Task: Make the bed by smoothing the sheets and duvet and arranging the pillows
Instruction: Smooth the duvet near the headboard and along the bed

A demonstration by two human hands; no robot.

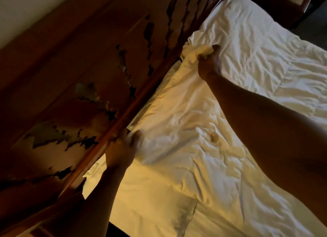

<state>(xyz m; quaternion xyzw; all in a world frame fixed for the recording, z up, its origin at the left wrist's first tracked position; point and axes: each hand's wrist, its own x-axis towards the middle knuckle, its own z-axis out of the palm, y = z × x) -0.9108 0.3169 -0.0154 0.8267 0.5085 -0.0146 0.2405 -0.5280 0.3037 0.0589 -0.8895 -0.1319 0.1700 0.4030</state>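
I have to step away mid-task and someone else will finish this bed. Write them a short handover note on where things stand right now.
Left hand: grips the near corner of the pillow by the headboard.
Right hand: grips a bunched far corner of the same pillow.
Things: the pillow lies along the headboard; a second pillow lies nearer the camera; the duvet is spread but wrinkled.
Done: the duvet covers the bed.
Left: set this pillow straight, align both pillows, smooth the duvet.
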